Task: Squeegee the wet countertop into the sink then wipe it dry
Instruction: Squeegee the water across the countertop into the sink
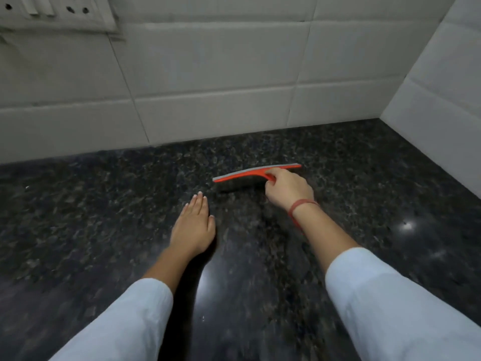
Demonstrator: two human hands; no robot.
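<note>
An orange squeegee (pixel 250 173) with a grey rubber blade rests edge-down on the dark speckled granite countertop (pixel 104 209), its blade running left to right a short way from the back wall. My right hand (pixel 287 190) is closed around its short handle, a red thread on the wrist. My left hand (pixel 194 225) lies flat on the counter with fingers together, palm down, to the left of and nearer than the squeegee, holding nothing. The stone shines with light spots. No sink or cloth shows in view.
White tiled walls (pixel 208 82) close the counter at the back and on the right (pixel 437 95), forming a corner at upper right. A white socket plate (pixel 59 11) sits on the wall at upper left. The counter stretches away to the left.
</note>
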